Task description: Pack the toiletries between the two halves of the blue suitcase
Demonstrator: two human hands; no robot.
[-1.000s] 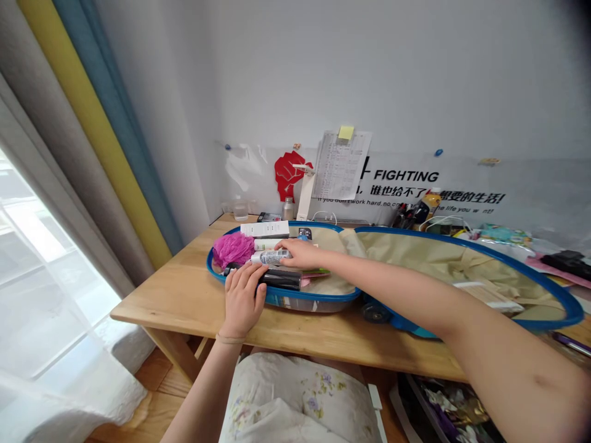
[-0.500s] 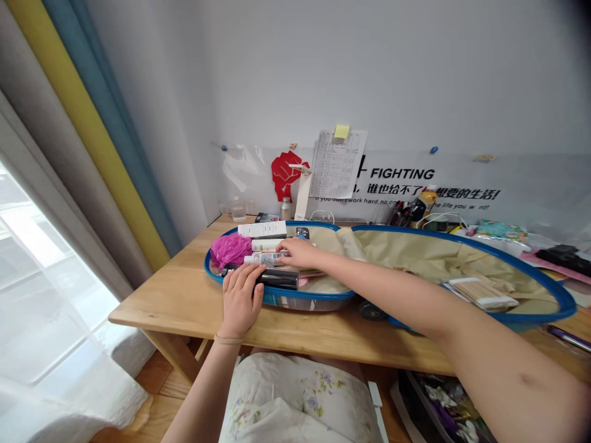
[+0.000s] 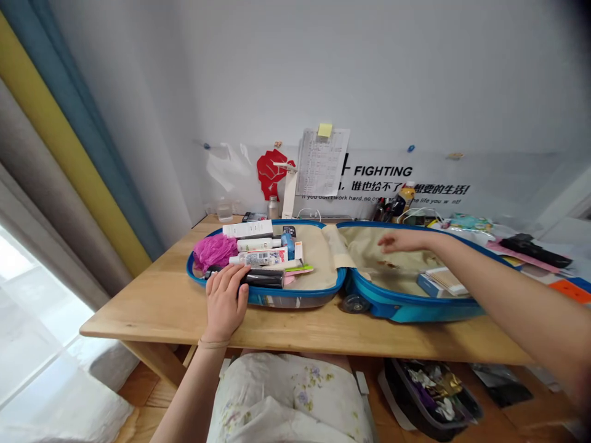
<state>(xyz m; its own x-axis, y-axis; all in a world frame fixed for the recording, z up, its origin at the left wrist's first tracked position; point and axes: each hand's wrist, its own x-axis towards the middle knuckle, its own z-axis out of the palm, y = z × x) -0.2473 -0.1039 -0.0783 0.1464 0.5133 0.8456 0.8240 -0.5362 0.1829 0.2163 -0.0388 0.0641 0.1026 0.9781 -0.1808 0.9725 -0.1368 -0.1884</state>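
Wooden table (image 3: 295, 329) against a white wall, blue-and-yellow curtain (image 3: 69, 123) at the far left. Floral cushion (image 3: 286, 394) below the table edge; a dark bin of shiny odds and ends (image 3: 429, 394) on the floor under the table.

On the table, a blue hard-shell suitcase (image 3: 415, 311) lies open flat, both halves up, beige lining (image 3: 383, 258) showing, one wheel (image 3: 354, 303) at the near hinge side. The left half is packed: pink mesh bath puff (image 3: 215, 252) at the corner, white box (image 3: 248, 229) along the far rim, white tube (image 3: 258, 244) and labelled white tube (image 3: 261, 257) side by side, small blue box (image 3: 289, 245) beyond them. Their small print is too small to read. Right half: a flat blue-edged packet (image 3: 443, 282) lies near the front rim.

Left hand (image 3: 224, 301) — fingers draped over a black tube (image 3: 265, 279) at the near rim, touching it; cannot tell if it is gripped. A thin band sits on the wrist. Right hand (image 3: 406, 242) — open, fingers loose, holding nothing, over the right half's lining.

Wall sign (image 3: 383, 171): "FIGHTING" in bold, a Chinese line ending 想要的生活, and partly hidden English, "the life you w nt". Red fist (image 3: 272, 172) at its left.
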